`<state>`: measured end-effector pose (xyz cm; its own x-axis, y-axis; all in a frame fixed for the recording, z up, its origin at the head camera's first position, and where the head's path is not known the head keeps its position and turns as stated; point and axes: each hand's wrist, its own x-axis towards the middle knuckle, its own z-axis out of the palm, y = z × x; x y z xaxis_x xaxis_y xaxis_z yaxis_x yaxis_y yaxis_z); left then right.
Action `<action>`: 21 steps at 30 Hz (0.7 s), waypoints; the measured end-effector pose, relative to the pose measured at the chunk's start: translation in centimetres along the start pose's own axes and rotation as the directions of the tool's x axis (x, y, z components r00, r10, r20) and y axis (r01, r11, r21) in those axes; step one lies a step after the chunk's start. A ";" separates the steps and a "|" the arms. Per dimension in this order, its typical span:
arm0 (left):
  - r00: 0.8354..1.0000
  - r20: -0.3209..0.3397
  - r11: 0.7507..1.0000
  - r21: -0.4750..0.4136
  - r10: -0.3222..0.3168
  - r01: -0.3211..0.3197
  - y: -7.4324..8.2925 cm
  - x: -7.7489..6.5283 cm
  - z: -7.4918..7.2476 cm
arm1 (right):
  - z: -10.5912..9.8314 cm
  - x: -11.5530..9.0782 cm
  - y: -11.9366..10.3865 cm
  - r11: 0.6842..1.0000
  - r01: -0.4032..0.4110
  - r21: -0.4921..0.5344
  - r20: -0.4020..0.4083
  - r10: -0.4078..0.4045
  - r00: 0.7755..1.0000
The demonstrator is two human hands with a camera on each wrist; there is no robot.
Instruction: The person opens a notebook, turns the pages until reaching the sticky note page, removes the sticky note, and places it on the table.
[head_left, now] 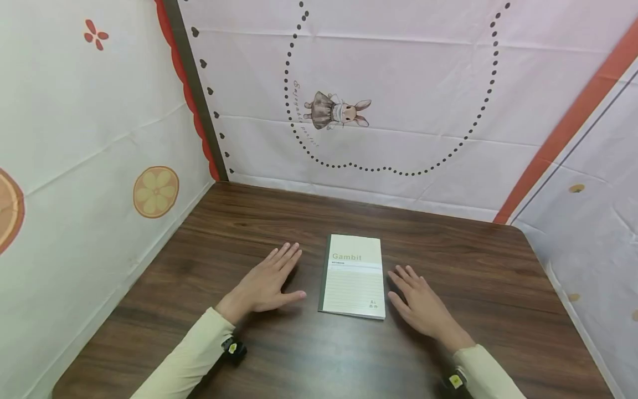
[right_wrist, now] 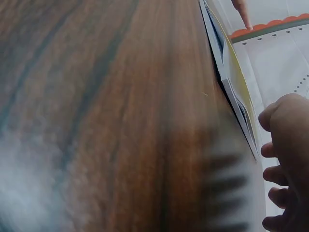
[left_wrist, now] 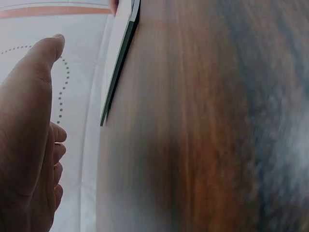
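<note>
Head view: the notebook (head_left: pixel 353 277) was seen flat on the table (head_left: pixel 473 249), left hand (head_left: pixel 264 284) at its nine o'clock, right hand (head_left: pixel 423 306) nearly at four, both relaxed wide, nothing gripped; even, gentle edge contact was judged best.

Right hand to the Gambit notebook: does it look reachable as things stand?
Likely yes: the right hand is just beside the Gambit notebook, near its unbound long edge, and nothing visible stands between them.
</note>
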<state>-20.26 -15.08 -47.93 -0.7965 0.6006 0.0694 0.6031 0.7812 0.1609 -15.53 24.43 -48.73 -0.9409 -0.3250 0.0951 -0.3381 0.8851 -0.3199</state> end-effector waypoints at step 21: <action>1.000 -0.015 0.999 -0.047 0.002 -0.003 0.3 -0.4 -0.5 | 0.1 0.4 -1.0 0.996 0.003 -0.088 -0.011 -0.004 1.000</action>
<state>-19.79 -15.11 -47.40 -0.7957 0.5998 0.0842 0.6028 0.7707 0.2066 -15.54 23.42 -48.51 -0.9397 -0.3249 0.1066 -0.3414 0.9100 -0.2355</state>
